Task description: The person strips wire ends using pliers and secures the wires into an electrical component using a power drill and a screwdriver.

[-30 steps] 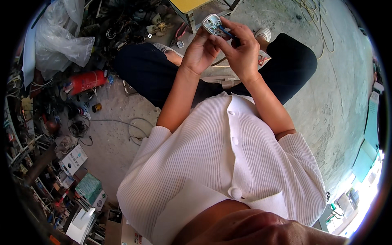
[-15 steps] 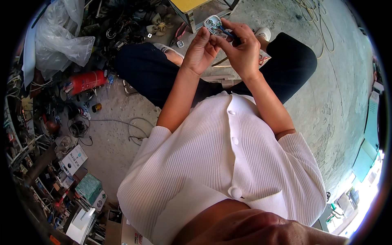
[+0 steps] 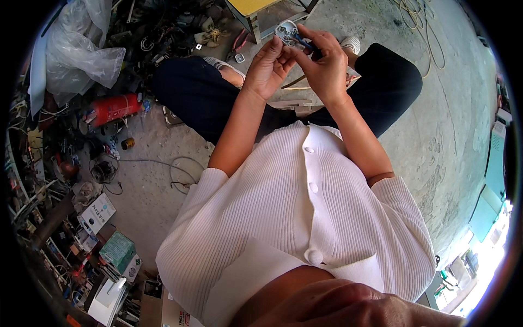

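Clear plastic bag (image 3: 84,60) at person's far left, contents unclear; white carton (image 3: 98,213), then green box (image 3: 118,249), insides hidden; left hand (image 3: 268,68) raised, palm turned inward, thumb and fingers narrow on small white housing (image 3: 287,25), held up before the person, small metal parts (image 3: 285,32) inside; right hand (image 3: 326,61) angled inward, fingers pinched round slim blue item (image 3: 302,42) at housing
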A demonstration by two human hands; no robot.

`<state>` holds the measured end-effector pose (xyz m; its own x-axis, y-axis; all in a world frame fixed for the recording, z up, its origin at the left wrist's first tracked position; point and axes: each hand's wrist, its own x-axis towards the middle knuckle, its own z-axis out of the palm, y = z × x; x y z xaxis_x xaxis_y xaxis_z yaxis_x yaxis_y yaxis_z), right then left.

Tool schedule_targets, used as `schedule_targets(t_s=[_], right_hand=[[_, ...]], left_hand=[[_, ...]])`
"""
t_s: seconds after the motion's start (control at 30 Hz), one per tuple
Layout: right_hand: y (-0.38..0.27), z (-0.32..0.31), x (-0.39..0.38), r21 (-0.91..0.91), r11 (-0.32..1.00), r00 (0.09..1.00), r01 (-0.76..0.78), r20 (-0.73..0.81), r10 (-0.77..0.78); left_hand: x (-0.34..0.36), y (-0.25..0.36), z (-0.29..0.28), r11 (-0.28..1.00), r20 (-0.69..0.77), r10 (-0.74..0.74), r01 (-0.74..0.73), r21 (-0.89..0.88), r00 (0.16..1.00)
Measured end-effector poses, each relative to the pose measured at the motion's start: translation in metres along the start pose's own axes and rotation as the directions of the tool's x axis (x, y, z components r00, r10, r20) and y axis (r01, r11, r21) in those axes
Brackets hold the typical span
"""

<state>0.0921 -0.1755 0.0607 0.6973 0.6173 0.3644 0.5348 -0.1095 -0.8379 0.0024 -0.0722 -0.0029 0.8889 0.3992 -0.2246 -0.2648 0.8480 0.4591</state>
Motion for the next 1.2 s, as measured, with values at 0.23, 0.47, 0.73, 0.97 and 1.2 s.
schedule_targets(t_s=[0.23, 0.47, 0.73, 0.97, 1.2], right_hand=[[0.006, 0.000, 0.002, -0.008, 0.999, 0.998, -0.033, 0.059, 0.034], [0.013, 0.002, 0.001, 0.065, 0.995, 0.992, -0.072, 0.110, 0.065], [0.010, 0.001, 0.000, 0.177, 0.967, 0.976, -0.185, 0.146, 0.160], [0.022, 0.006, -0.001, 0.242, 0.965, 0.992, -0.100, 0.096, 0.079], [0.027, 0.004, -0.002, 0.243, 0.961, 0.983, -0.130, 0.156, 0.093]], left_hand=[[0.000, -0.001, -0.002, 1.000, 0.043, -0.001, 0.001, 0.000, 0.999], [0.001, 0.000, -0.001, 0.999, 0.061, 0.037, -0.038, 0.013, 0.997], [0.001, 0.003, -0.003, 0.999, 0.065, 0.047, -0.048, 0.004, 0.997], [-0.002, 0.004, 0.001, 0.997, 0.040, 0.071, -0.071, 0.006, 0.997], [-0.001, 0.005, 0.000, 0.997, 0.049, 0.081, -0.081, -0.003, 0.996]])
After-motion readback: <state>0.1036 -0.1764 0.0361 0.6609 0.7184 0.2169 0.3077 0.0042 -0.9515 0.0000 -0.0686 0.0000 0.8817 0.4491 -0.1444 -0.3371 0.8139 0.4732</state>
